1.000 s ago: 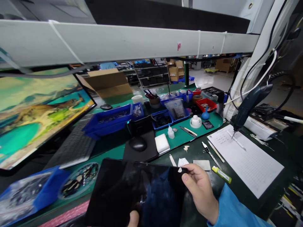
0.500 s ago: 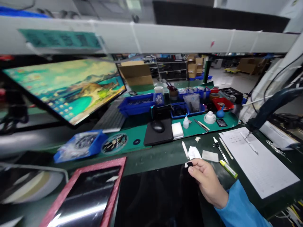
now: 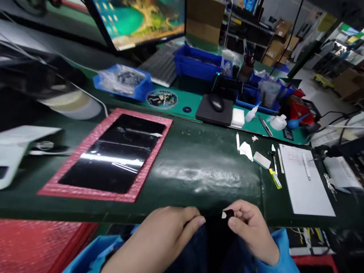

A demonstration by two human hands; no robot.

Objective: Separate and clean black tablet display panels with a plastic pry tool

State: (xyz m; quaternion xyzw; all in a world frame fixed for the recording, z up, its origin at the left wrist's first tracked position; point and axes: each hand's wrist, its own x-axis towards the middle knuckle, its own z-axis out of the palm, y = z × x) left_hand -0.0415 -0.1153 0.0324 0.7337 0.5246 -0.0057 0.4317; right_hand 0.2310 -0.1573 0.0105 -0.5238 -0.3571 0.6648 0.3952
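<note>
My right hand [image 3: 248, 226] is near the front edge of the bench, its thumb and fingers pinching a small black piece with a white tab [image 3: 228, 215]. Beside it, my left hand [image 3: 173, 229] is closed, thumb pressed to the curled fingers; what it holds, if anything, is hidden. Between and below the hands is a dark area whose nature I cannot make out. To the left, a glossy black screen panel [image 3: 113, 155] lies on a pink bubble-wrap sheet [image 3: 74, 146], with a small whitish scrap near its upper right corner.
Across the bench are a mouse [image 3: 216, 102] on a pad, a white crumpled paper [image 3: 246, 150], an eraser-like block [image 3: 262, 160], a yellow-green tube [image 3: 275, 178] and a written sheet [image 3: 305, 185]. Blue bins [image 3: 196, 62] stand behind. At left is a white stand [image 3: 17, 151].
The view has tilted down. My left hand has come into view, and my right hand has drawn back with the black piece. The large black panel in the middle no longer shows on the bench.
</note>
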